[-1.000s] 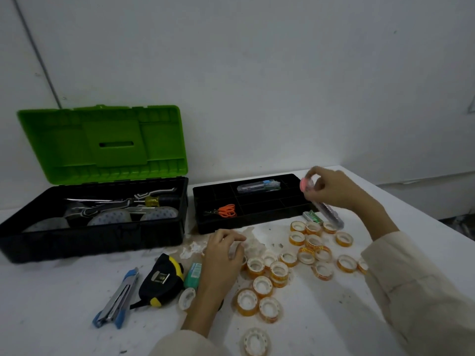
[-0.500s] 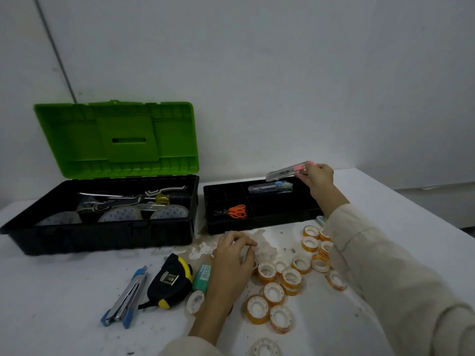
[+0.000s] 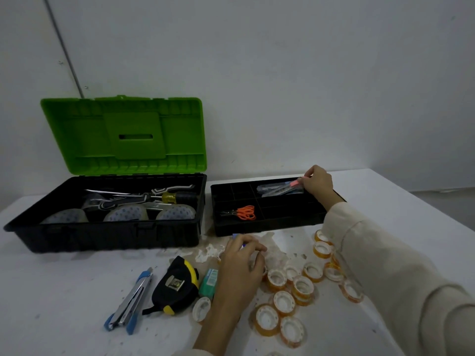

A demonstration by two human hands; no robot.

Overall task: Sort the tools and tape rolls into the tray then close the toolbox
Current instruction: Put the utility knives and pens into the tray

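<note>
**A:** The right hand (image 3: 317, 182) pinches a pink-ended tool (image 3: 295, 183) by its end, low over the tray's (image 3: 267, 228) rear right compartment, where a clear-cased tool (image 3: 272, 190) lies. What could slip?

**B:** It is a thin pinch at one end (the long body hangs free). Released crooked, it may straddle a divider and stop the tray seating in the toolbox (image 3: 102, 237).

**A:** And the left hand (image 3: 240, 265)?

**B:** Its fingers are curled on the worktop (image 3: 64, 291) among the tape rolls (image 3: 284, 301). Whether they grip anything, I cannot tell. A careless sweep could roll some off the edge.
</note>
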